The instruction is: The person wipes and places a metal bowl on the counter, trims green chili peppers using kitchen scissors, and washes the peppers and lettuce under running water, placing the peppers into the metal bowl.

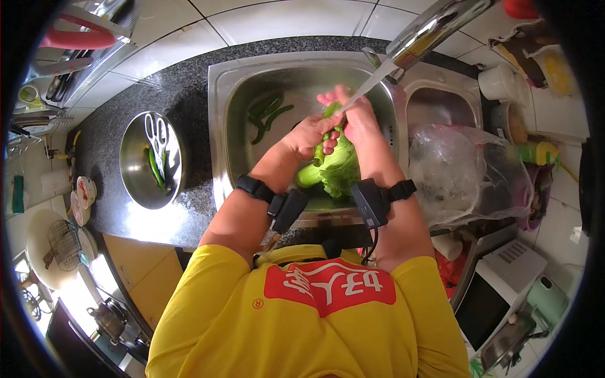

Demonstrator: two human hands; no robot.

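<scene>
Looks slim, elongated and bright green: green pepper [319, 154], visible only in short lengths between and below left hand [307, 136] and right hand [358, 118], too covered to tell whether one or several. Sits gathered between both, wet beneath running water [370, 83], lower end slanting toward the person's body. Hangs over the sink [218, 126], just above pale leafy vegetable [337, 169], too close to tell whether touching.

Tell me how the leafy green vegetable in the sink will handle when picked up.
The leafy green vegetable will probably flop at its thin, ruffled edges. Its paler stalk looks thicker, so likely stiffer. It may be slippery, lying in the sink near running water.
</scene>
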